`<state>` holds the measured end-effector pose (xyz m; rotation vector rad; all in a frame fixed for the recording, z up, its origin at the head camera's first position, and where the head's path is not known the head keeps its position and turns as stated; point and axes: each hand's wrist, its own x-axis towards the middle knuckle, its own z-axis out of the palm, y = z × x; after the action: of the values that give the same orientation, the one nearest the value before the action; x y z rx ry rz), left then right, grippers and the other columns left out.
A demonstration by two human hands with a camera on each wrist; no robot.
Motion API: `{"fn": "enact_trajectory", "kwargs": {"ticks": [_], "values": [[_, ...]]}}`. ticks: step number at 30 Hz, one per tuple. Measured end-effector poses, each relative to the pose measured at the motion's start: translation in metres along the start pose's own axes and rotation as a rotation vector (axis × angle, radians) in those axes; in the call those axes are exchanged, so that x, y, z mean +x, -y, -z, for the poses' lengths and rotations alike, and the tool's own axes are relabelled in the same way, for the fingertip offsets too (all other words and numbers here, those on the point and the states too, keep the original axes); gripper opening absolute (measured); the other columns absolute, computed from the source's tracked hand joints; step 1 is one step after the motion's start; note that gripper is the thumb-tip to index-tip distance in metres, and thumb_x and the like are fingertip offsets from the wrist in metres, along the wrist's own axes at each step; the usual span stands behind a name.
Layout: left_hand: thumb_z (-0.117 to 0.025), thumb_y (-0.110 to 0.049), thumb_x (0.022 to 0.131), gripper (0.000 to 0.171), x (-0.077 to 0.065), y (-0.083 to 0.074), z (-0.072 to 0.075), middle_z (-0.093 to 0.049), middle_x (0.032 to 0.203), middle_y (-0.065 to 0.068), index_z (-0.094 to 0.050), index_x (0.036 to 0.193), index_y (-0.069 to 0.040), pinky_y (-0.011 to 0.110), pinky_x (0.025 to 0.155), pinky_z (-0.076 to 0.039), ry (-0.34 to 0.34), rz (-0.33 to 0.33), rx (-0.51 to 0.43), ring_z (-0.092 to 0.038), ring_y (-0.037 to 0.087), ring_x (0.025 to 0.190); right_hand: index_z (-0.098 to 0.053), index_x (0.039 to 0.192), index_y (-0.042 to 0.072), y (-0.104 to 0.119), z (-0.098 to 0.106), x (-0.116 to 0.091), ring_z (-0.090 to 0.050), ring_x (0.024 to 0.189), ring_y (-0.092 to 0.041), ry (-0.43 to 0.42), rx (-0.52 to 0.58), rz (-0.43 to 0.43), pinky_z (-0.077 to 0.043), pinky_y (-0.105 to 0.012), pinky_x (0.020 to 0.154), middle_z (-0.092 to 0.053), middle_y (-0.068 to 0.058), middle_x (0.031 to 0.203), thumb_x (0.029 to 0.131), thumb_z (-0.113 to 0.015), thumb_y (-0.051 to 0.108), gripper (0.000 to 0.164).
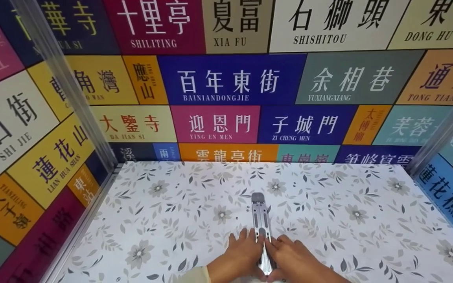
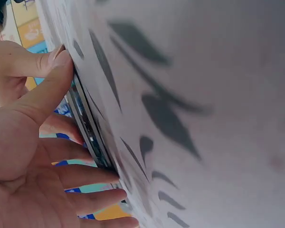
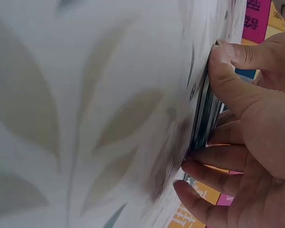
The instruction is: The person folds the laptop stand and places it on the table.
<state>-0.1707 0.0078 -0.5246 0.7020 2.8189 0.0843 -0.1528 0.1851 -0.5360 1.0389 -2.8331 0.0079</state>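
A folded silver laptop stand (image 1: 260, 220) lies lengthwise on the patterned table, its rounded grey pad at the far end. Slots run along its narrow metal bars, and the near part spreads slightly between the hands. My left hand (image 1: 240, 253) holds it from the left side and my right hand (image 1: 295, 257) from the right. In the left wrist view, the thumb (image 2: 52, 88) of the left hand is at the near end, with the fingers along the edge. The right wrist view shows the right thumb (image 3: 225, 78) likewise at the near end, fingertips against the metal side.
The table (image 1: 163, 220) has a white cover printed with grey flowers and leaves. Behind it stands a wall (image 1: 234, 78) of coloured street-name panels. Clear upright posts (image 1: 73, 86) edge the corners at left and right.
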Motion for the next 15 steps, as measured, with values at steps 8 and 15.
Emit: {"fn": "enact_trajectory", "kwargs": {"ticks": [8, 15], "values": [[-0.093, -0.058, 0.060, 0.112, 0.029, 0.007, 0.011, -0.052, 0.152, 0.013, -0.046, 0.153, -0.016, 0.066, 0.106, -0.042, -0.014, -0.002, -0.045, -0.050, 0.039, 0.135, -0.061, 0.140, 0.007, -0.019, -0.002, 0.019, -0.059, 0.096, -0.024, -0.022, 0.067, -0.111, -0.051, -0.041, 0.061, -0.073, -0.003, 0.119, 0.063, -0.087, 0.057, 0.095], [-0.094, -0.056, 0.058, 0.112, 0.033, 0.009, 0.012, -0.055, 0.149, 0.014, -0.047, 0.152, -0.015, 0.063, 0.103, -0.045, -0.037, -0.002, -0.032, -0.053, 0.040, 0.133, -0.062, 0.138, 0.012, -0.024, -0.004, 0.024, -0.057, 0.088, -0.022, -0.006, 0.121, -0.152, -0.049, -0.042, 0.059, -0.073, -0.004, 0.097, 0.059, -0.090, 0.053, 0.093]]}}
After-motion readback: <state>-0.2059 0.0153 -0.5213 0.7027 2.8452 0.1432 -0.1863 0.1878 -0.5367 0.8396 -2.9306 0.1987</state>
